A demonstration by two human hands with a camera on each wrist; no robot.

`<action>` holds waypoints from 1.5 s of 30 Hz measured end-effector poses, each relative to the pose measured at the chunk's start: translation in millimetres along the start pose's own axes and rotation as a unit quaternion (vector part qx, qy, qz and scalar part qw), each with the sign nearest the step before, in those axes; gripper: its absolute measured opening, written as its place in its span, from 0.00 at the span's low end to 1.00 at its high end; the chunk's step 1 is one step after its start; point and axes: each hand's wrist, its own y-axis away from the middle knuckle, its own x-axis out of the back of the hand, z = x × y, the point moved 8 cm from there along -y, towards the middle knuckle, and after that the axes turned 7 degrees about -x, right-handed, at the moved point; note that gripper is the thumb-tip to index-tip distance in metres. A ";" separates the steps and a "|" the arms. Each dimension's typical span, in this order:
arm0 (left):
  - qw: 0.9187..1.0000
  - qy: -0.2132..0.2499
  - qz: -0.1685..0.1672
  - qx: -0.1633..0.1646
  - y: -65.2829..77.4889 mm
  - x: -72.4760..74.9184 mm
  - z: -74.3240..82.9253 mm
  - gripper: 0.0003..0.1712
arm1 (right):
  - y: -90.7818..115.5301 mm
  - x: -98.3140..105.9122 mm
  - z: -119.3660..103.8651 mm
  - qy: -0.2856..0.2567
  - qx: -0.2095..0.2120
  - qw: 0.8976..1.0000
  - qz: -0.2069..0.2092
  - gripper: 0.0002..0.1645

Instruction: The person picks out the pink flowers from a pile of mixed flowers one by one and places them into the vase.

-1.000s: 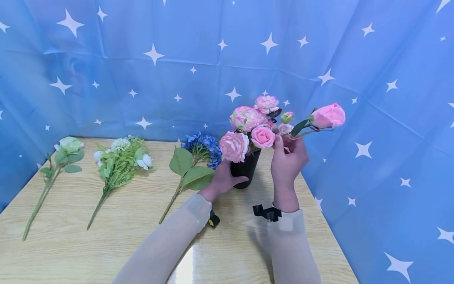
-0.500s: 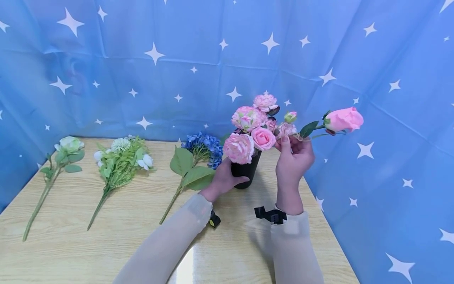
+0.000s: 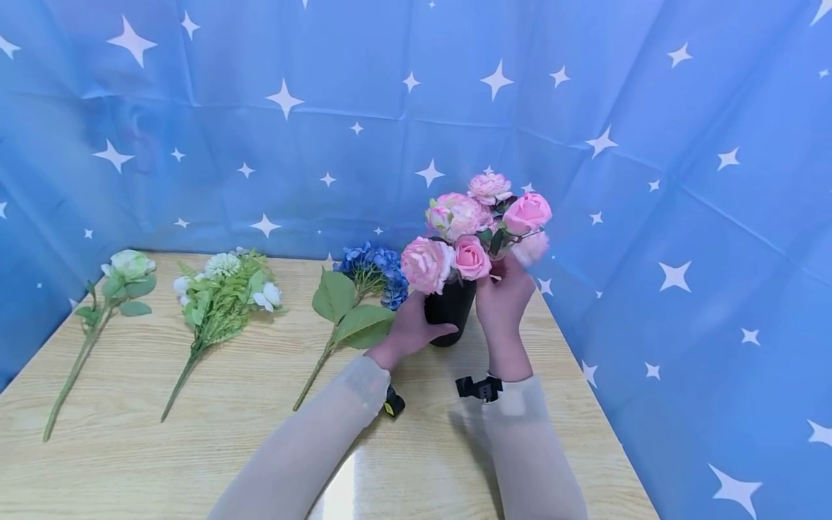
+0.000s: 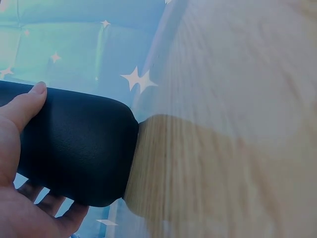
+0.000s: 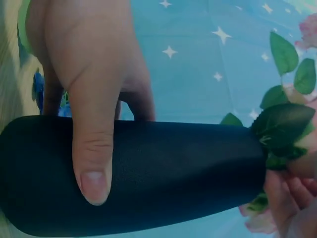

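Note:
A black vase (image 3: 448, 314) stands on the table, filled with pink and pink-white flowers (image 3: 459, 215). My left hand (image 3: 409, 326) grips its lower body; in the left wrist view the thumb and fingers lie on either side of the black wall (image 4: 79, 144). At the vase's mouth, my right hand (image 3: 507, 297) pinches the stem of a pink rose (image 3: 528, 213), whose head stands just above the fingers. A second pink rose (image 3: 472, 258) leans over the rim at the front. In the right wrist view, green leaves (image 5: 285, 126) hide part of the right fingers and the stem.
Left of the vase lies a blue hydrangea (image 3: 373, 267) with broad leaves. Farther left are a white-and-green bunch (image 3: 224, 296) and a single pale green-white flower (image 3: 128, 267). A blue star-patterned cloth (image 3: 364, 144) hangs behind and to the right of the wooden table (image 3: 247, 448).
My right hand moved right, then back left and down to the vase's mouth. The pink rose that stuck out rightward now stands among the other flowers. The left hand stays on the vase.

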 end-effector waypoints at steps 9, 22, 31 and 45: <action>1.000 0.004 0.003 -0.006 -1.9 0.2 2.9 0.57 | -1.7 -1.1 0.9 0.039 0.013 0.999 -0.026 0.11; 1.000 0.006 -0.003 0.001 -0.3 -0.9 2.6 0.57 | -0.2 -3.8 1.9 0.059 0.022 0.997 -0.044 0.19; 1.000 0.009 -0.004 0.010 1.1 -1.7 1.2 0.56 | 1.0 -5.7 4.1 0.076 0.001 0.994 -0.082 0.25; 1.000 0.015 0.004 -0.006 0.8 -2.1 0.1 0.59 | 0.6 -2.5 6.6 0.125 -0.044 0.981 -0.141 0.23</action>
